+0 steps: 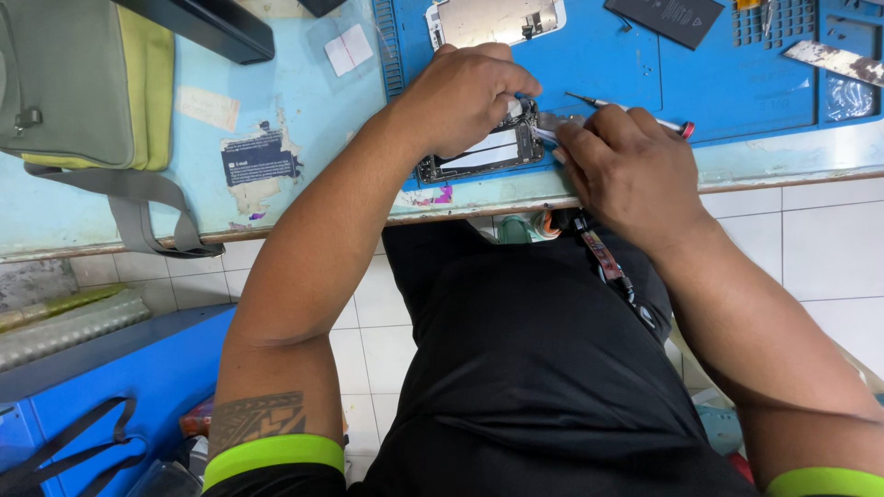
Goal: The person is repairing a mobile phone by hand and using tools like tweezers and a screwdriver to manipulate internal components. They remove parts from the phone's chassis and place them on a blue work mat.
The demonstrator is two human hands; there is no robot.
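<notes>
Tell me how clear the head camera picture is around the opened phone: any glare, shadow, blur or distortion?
Head view: light is even and the picture sharp, with no motion blur. The left hand covers and shades much of the opened phone; the right hand hides its right end. Faint sheen on the blue mat. Wide-lens bending curves the table edge.

An opened smartphone body (488,152), dark-framed with exposed internals and a pale battery, lies flat near the blue mat's front edge. A slim metal-tipped screwdriver (626,110) with a red end angles over its right end.
</notes>
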